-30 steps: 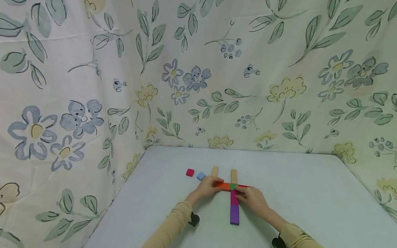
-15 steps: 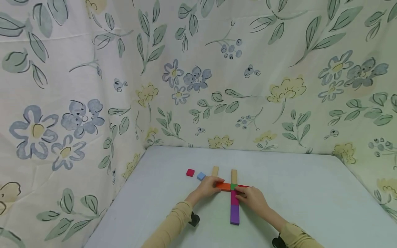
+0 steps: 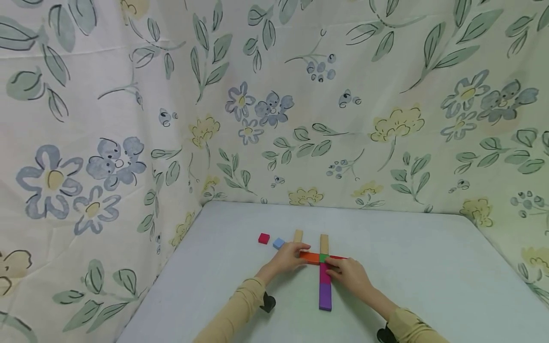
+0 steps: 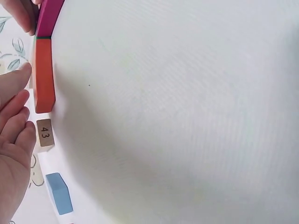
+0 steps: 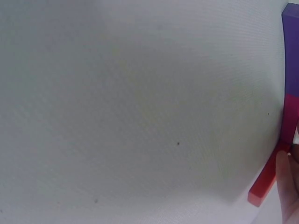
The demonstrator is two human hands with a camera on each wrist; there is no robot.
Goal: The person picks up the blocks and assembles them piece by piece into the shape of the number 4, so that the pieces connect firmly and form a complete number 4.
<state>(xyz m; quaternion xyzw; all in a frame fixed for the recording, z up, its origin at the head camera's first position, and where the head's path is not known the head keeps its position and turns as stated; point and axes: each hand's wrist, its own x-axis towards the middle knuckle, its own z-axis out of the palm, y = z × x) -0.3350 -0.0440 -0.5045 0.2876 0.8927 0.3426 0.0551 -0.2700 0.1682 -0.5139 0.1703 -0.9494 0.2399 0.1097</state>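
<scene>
The left hand (image 3: 286, 257) lies loose, orange block (image 3: 310, 258) at three o'clock, lengthwise nine-to-three. Right hand (image 3: 350, 276) touches red block (image 5: 265, 179); pinching, I can't tell

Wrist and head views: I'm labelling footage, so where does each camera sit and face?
Head: worn on the head, facing forward and down at the table; left hand, right hand, sleeves show.
Left wrist: worn on it, facing the table and orange block; left hand and right-hand fingers show.
Right wrist: worn on it, facing the table and purple block; right-hand fingers show.
Head and left wrist both show the orange block.
</scene>
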